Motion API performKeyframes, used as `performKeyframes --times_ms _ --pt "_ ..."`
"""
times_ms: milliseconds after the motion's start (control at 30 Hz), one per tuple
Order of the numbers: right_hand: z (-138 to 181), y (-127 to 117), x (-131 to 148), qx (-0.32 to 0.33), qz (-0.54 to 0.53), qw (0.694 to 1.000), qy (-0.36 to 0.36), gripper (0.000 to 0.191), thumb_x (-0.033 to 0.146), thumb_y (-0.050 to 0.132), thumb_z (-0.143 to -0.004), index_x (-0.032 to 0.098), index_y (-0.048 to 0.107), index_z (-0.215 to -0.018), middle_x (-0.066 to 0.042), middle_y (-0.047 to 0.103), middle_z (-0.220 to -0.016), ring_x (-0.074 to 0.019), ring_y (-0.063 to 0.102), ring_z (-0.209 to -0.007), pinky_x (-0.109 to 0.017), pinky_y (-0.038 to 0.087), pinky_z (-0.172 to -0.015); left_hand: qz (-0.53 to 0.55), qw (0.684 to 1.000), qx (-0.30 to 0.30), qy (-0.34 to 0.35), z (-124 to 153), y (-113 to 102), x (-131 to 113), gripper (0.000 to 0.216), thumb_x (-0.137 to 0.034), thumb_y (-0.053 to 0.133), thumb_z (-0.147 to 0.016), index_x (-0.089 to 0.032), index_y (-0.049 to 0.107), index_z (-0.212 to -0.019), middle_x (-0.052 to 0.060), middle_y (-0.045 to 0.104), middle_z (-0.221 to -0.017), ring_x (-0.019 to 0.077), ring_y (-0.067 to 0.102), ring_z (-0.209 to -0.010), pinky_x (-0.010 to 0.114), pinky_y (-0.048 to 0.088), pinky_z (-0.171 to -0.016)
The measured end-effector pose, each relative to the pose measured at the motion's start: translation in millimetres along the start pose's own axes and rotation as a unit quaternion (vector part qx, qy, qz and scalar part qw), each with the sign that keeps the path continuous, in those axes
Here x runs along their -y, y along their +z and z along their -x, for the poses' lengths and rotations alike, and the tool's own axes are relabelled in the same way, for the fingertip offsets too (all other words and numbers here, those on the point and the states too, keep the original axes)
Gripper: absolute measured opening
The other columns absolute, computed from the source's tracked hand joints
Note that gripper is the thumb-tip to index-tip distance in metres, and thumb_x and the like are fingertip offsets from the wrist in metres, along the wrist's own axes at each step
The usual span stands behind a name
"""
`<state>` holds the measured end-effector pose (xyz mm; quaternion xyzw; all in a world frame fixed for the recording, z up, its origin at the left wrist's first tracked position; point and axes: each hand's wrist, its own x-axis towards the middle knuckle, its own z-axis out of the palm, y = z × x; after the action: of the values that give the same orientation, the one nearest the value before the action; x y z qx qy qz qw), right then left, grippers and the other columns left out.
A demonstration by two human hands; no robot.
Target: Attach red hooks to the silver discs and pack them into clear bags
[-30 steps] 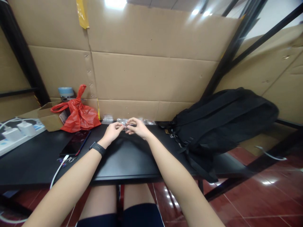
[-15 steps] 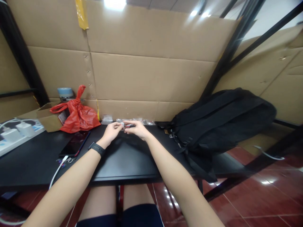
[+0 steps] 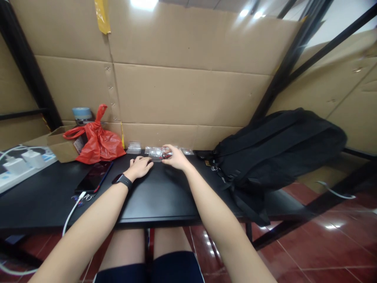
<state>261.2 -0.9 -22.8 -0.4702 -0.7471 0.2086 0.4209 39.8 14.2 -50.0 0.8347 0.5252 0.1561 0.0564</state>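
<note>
Black flat-topped table nearest; bare left hand has parted from the right and dropped onto it, fingers loosely spread, holding nothing visible; so bare right hand alone now has the small red-and-dark item, between thumb and fingers, low at the clear plastic packets; item's outline too blurred to tell; tan cardboard panel behind.

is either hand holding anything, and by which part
The right hand has a small reddish item at its fingertips, but whether gripped, or where, can't be told. The left hand appears empty.
</note>
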Motion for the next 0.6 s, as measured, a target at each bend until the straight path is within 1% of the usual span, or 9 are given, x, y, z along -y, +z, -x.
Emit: performKeyframes --times_ms 33,100,233,300,367,433,500,600 --pt "0.8 -3.0 -1.1 0.011 0.03 0.999 0.002 0.064 0.015 0.078 -0.064 0.019 0.059 -0.125 -0.004 0.07 -0.1 -0.0157 0.066 -0.083 -0.03 0.052 -0.082 -0.018 1.0 0.002 0.011 0.3 1.2 0.8 0.043 -0.05 0.038 -0.095 -0.031 0.06 -0.127 0.006 0.057 -0.14 0.0329 0.04 -0.132 0.057 0.03 -0.103" --pt "2.3 -6.7 -2.0 0.044 0.071 0.997 0.005 0.054 0.014 0.076 -0.065 0.019 0.062 -0.117 -0.003 0.071 -0.095 -0.0144 0.065 -0.078 -0.029 0.05 -0.08 -0.044 0.998 -0.001 0.034 1.3 2.1 0.1 0.042 -0.046 0.043 -0.092 -0.031 0.062 -0.126 0.006 0.057 -0.139 0.0329 0.039 -0.131 0.055 0.031 -0.101" --pt "2.7 -7.1 -1.3 0.091 0.121 0.988 0.003 0.04 0.013 0.074 -0.065 0.017 0.066 -0.104 -0.003 0.072 -0.092 -0.0138 0.065 -0.076 -0.025 0.048 -0.076 -0.049 0.996 0.005 0.079 5.5 -2.0 -9.8 0.037 -0.048 0.049 -0.089 -0.031 0.071 -0.113 0.006 0.061 -0.132 0.0323 0.04 -0.128 0.053 0.032 -0.101" --pt "2.3 -7.0 -0.8 0.105 0.147 0.983 0.006 0.036 0.015 0.077 -0.064 0.016 0.068 -0.099 -0.003 0.072 -0.091 -0.0145 0.065 -0.078 -0.024 0.048 -0.075 -0.039 0.995 0.019 0.087 7.9 -5.5 -16.2 0.034 -0.051 0.052 -0.087 -0.031 0.073 -0.105 0.004 0.057 -0.137 0.0338 0.036 -0.132 0.054 0.029 -0.104" --pt "2.4 -8.4 0.2 0.125 0.168 0.978 0.016 0.033 0.017 0.079 -0.062 0.017 0.069 -0.094 -0.002 0.072 -0.088 -0.0151 0.065 -0.078 -0.024 0.047 -0.074 -0.023 0.995 0.048 0.088 10.2 -8.8 -21.3 0.034 -0.054 0.054 -0.084 -0.031 0.072 -0.102 0.002 0.052 -0.145 0.0359 0.03 -0.139 0.056 0.024 -0.109" --pt "3.2 -11.1 2.2 0.147 0.186 0.971 0.028 0.031 0.02 0.081 -0.061 0.017 0.071 -0.09 -0.001 0.072 -0.083 -0.0152 0.065 -0.075 -0.023 0.046 -0.071 -0.006 0.993 0.082 0.087 12.2 -11.4 -23.9 0.037 -0.056 0.055 -0.083 -0.031 0.07 -0.106 0.001 0.048 -0.149 0.0374 0.024 -0.143 0.059 0.021 -0.112" --pt "4.3 -14.5 5.1 0.159 0.203 0.965 0.037 0.029 0.024 0.082 -0.061 0.018 0.071 -0.088 -0.001 0.072 -0.081 -0.0151 0.065 -0.073 -0.022 0.046 -0.068 0.006 0.991 0.106 0.08 13.9 -13.3 -24.5 0.041 -0.058 0.056 -0.082 -0.034 0.067 -0.113 0.0 0.046 -0.151 0.039 0.021 -0.145 0.062 0.018 -0.112" --pt "6.2 -18.9 10.4 0.171 0.216 0.96 0.044 0.033 0.027 0.083 -0.061 0.018 0.071 -0.09 0.0 0.072 -0.08 -0.0149 0.065 -0.072 -0.021 0.045 -0.066 0.01 0.99 0.127 0.067 15.4 -14.5 -23.4 0.046 -0.061 0.056 -0.082 -0.039 0.063 -0.121 -0.003 0.042 -0.154 0.0416 0.016 -0.146 0.067 0.017 -0.11"
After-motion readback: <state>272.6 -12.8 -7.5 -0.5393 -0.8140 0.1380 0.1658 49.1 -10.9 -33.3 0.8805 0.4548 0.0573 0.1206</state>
